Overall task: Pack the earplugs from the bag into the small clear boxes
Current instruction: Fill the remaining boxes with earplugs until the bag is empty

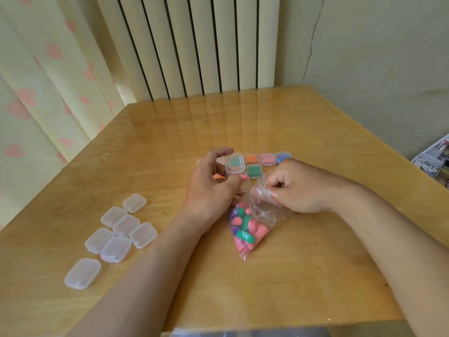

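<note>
Soft daylight glows through the heart-print curtain [36, 105] at left, filling the scene with even, warm brightness. The glossy wooden table [267, 288] carries pale streaks of glare on its far half, mirroring the white radiator [194, 45]. Shadows beneath the forearms [145, 276] and the clear bag [264, 215] are faint and soft-edged. The wide-angle lens bows the table's edges and splays the radiator's bars. Fine detail is slightly soft, and a grey blur smears the bottom edge.
</note>
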Available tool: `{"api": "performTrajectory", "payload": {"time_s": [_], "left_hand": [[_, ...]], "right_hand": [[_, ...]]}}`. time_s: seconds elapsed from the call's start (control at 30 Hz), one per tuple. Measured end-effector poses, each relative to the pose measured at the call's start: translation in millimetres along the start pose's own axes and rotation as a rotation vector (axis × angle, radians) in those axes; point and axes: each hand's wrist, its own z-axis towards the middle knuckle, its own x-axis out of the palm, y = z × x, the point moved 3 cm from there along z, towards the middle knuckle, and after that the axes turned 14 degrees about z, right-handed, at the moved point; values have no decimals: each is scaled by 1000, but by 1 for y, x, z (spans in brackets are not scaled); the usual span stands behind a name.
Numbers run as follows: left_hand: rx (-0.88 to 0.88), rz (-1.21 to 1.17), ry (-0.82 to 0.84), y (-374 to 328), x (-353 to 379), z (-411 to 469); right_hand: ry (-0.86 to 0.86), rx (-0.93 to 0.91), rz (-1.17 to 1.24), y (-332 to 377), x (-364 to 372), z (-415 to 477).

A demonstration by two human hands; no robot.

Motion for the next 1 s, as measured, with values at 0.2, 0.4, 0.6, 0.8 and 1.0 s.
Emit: {"api": "performTrajectory", "payload": {"time_s": [0.2, 0.4, 0.6, 0.8, 1.0], "left_hand": [[-2, 0, 12, -1, 0, -1], [3, -7, 15, 0, 1, 0], [25, 15, 14, 1, 1, 1], [32, 34, 4, 2, 1, 2], [19, 28, 8, 1, 0, 0]], "right_hand": [[80, -32, 21, -1, 5, -1], [43, -52, 52, 1, 11, 1], [38, -53, 103, 6, 10, -2], [-5, -11, 113, 7, 2, -4], [-137, -56, 205, 6, -14, -5]]}}
